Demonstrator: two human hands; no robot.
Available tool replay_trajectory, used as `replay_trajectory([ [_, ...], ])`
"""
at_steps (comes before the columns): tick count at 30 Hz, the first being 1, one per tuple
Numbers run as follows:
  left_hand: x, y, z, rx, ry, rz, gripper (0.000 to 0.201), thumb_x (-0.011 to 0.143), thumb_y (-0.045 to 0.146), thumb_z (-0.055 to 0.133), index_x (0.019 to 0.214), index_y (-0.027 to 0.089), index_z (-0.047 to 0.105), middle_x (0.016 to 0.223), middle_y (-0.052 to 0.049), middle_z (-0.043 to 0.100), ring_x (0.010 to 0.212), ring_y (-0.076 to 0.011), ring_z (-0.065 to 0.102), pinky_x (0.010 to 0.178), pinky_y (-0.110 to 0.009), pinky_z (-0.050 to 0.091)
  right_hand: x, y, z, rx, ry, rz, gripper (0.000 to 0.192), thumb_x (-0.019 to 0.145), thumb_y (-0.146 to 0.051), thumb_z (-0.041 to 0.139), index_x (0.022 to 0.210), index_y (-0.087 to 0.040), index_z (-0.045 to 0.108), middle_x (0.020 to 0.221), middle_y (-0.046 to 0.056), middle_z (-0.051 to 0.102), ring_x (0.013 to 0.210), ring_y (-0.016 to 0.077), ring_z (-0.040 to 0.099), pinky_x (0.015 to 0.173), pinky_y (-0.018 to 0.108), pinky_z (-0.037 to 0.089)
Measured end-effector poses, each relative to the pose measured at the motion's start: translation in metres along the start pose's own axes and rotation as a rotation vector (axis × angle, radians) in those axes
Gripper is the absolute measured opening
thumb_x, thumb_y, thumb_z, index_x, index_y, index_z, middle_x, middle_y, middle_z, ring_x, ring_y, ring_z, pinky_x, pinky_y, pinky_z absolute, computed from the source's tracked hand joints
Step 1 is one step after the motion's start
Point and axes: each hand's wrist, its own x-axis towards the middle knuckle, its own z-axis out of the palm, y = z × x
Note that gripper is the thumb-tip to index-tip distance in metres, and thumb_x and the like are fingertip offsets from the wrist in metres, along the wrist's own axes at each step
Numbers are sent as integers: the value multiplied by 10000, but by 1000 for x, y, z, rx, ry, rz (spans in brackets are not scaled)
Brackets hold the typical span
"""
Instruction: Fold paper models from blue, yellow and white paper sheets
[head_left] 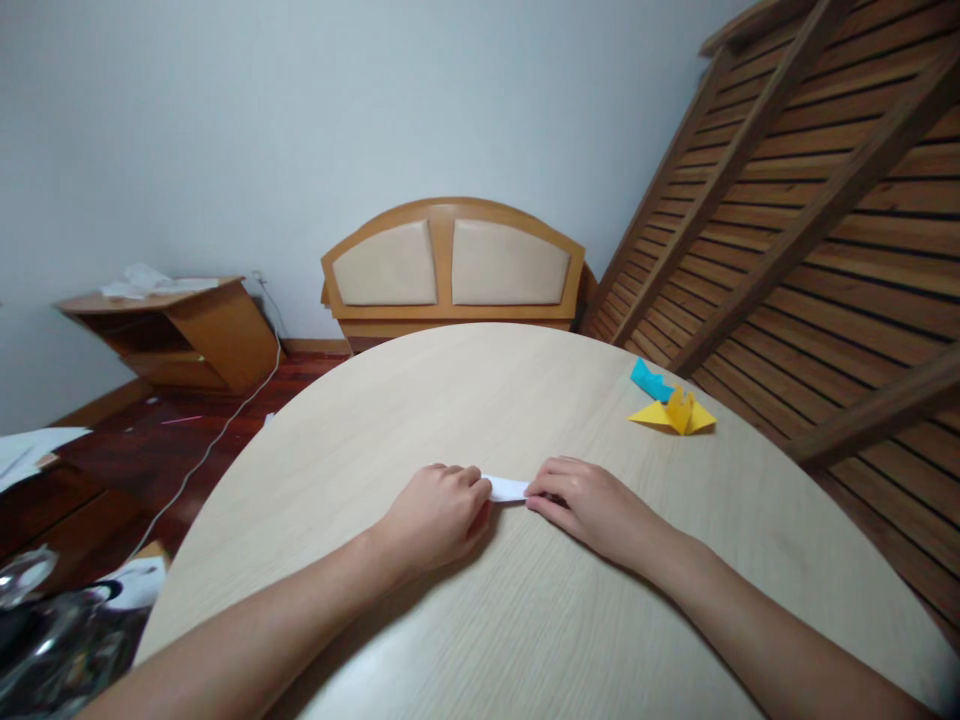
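A narrow folded strip of white paper [508, 489] spans the gap between my two hands, just above or on the round table. My left hand [439, 512] is closed on the strip's left end, its fingers curled and its knuckles up. At the other end, my right hand [581, 500] pinches the paper between thumb and fingers. Both ends of the strip are hidden under the fingers. Farther off to the right lie a yellow folded paper figure [681, 412] with pointed wings and a blue folded paper piece [651, 381], close behind it.
The round pale wooden table [480, 400] fills the middle. Beyond it stands a headboard [454, 262] with cream panels. A slatted wooden frame [795, 230] leans along the right. On the left are a small cabinet [217, 340], a white cable [217, 440] and loose papers [34, 452].
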Motion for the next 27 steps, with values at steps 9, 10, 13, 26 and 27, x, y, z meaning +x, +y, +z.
replay_trajectory([
  [9,4,-9,5,-32,11,-20,168,968,154,482,966,166,650,850,-55,698,729,-204,672,648,-302,496,0,0,-1,144,29,118,151,975,-215,566,943,-205,712,929,39,732,862,198,657,784,309,472],
  [10,4,-11,5,-42,18,-13,174,967,147,486,1019,172,650,854,-52,700,739,-202,674,652,-298,497,0,1,0,157,31,120,151,979,-216,555,946,-209,703,933,37,730,866,198,655,786,310,471],
  [13,3,-17,5,-42,33,43,247,977,160,496,1177,201,635,852,-41,700,738,-195,675,660,-292,500,1,0,1,173,36,117,158,987,-207,530,939,-213,681,931,33,719,876,198,647,790,312,466],
  [26,8,-31,10,84,141,301,351,1029,230,487,1366,296,562,1189,-63,665,985,-207,654,993,-440,476,3,6,7,133,77,76,174,972,-157,543,962,-200,711,950,44,695,896,186,650,811,304,479],
  [27,8,-31,11,93,148,300,337,1023,233,499,1345,293,580,1220,-65,656,1022,-220,642,1038,-473,443,3,6,7,119,75,75,178,970,-148,545,958,-198,715,943,46,692,892,187,650,806,304,481],
])
